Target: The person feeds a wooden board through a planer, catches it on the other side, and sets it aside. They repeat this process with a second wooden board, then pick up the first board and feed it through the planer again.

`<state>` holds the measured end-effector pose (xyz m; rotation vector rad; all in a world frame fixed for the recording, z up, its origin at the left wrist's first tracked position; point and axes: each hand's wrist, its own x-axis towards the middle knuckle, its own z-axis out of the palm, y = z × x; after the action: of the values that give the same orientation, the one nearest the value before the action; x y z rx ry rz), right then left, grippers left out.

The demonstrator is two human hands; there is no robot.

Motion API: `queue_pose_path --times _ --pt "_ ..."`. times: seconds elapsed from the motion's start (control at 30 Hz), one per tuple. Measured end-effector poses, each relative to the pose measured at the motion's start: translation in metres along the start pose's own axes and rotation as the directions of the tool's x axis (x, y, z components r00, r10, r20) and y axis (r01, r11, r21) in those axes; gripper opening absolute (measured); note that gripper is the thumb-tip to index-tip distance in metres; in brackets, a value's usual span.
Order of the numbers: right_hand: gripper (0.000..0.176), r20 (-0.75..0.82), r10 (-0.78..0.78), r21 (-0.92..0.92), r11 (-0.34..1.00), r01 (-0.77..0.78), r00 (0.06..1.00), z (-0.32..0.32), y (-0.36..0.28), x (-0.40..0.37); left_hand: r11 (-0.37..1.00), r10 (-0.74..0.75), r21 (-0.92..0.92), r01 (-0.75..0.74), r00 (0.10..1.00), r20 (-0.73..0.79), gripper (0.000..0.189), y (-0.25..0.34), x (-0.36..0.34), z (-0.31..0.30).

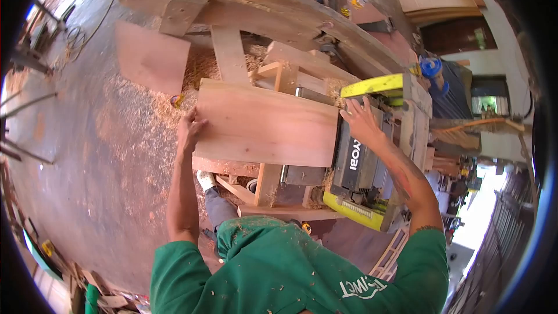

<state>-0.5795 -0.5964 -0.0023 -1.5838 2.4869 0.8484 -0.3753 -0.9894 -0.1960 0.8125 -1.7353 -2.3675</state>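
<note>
A wide wooden board (264,125) lies level, its right end at the dark front of a yellow-green and grey planer machine (354,157). My left hand (190,129) grips the board's left end near the edge, fingers bent against it. My right hand (361,119) rests on top of the machine, fingers spread, close to the board's far right corner. Wooden legs of a stand (267,185) show beneath the board and machine.
Wood shavings (157,104) and a loose panel (152,57) lie on the floor at the left. Long planks (261,9) stretch across the far side. A blue container (431,68) stands beyond the machine. A cable lies at the upper left.
</note>
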Motion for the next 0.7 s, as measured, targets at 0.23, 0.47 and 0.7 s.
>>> queue_pose_path --times 0.23,0.47,0.7 --pt "0.038 -0.156 0.448 0.44 0.83 -0.344 0.88 -0.118 -0.035 -0.098 0.979 0.048 0.197 -0.059 0.997 0.061 0.051 -0.007 0.013 0.003" --pt "0.029 -0.076 0.845 0.696 0.425 -0.579 0.529 -0.149 -0.111 -0.22 0.993 0.008 0.117 -0.028 0.985 0.173 0.036 -0.006 0.015 0.023" --pt "0.027 -0.068 0.985 0.612 0.169 -0.772 0.162 -0.145 -0.177 -0.298 0.986 -0.044 0.168 0.003 0.97 0.241 0.034 -0.019 0.026 0.027"
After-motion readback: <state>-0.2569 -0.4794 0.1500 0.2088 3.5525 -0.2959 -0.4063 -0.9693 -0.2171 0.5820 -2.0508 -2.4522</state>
